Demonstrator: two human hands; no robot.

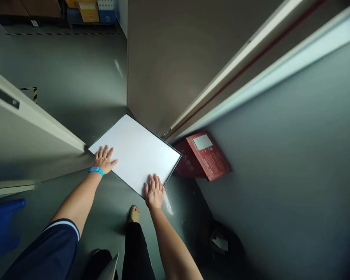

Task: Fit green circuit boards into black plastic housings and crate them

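Observation:
A white rectangular panel with a thin dark rim lies below me at a slant, within a doorway. My left hand rests on its near left edge, fingers spread and thumb out to the side. At the near right corner, my right hand lies with its fingers stretched over the white surface. Both palms face down, and neither hand is wrapped round the edge. What supports the panel underneath is hidden. A blue band circles my left wrist.
A door edge stands close on the left, and a brown door panel on the right. Red boxes lean by the grey wall. A dark bin stands lower right, a blue plastic stool lower left. Boxes sit beyond.

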